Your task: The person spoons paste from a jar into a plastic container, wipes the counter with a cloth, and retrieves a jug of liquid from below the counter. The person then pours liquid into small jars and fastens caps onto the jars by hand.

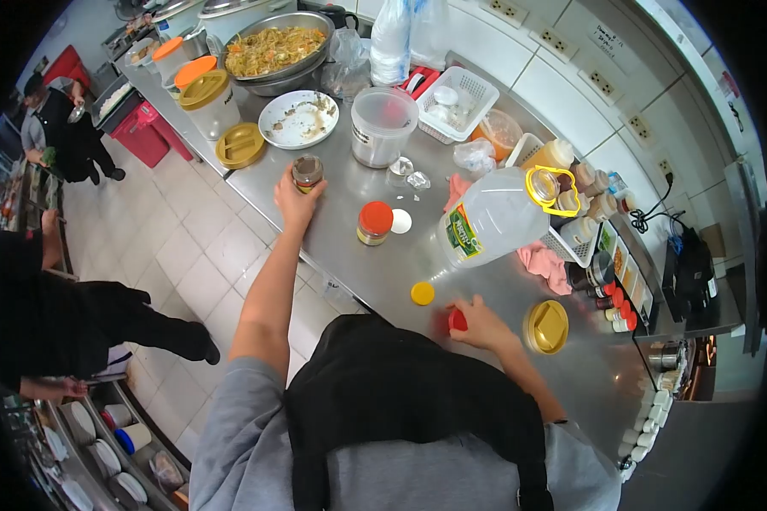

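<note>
My left hand [296, 203] is wrapped round a small glass jar [308, 172] with brown contents near the counter's left edge. Close to the front edge, my right hand [486, 328] grips a red lid [458, 319]. Between the hands stands a red-lidded jar [375, 223], with a white disc [401, 221] beside it. A yellow cap [423, 294] lies left of my right hand, and a gold lid [546, 327] lies to its right. The large clear jug [498, 217] with a yellow handle stands beyond. Crumpled foil [418, 180] lies by a clear plastic tub [383, 128].
A soiled white plate [298, 119] and a bowl of noodles [277, 49] are at the back left. Sauce bottles [581, 230] and a pink cloth [544, 266] are on the right. Co-workers [68, 128] stand on the left, beyond the steel counter [349, 272].
</note>
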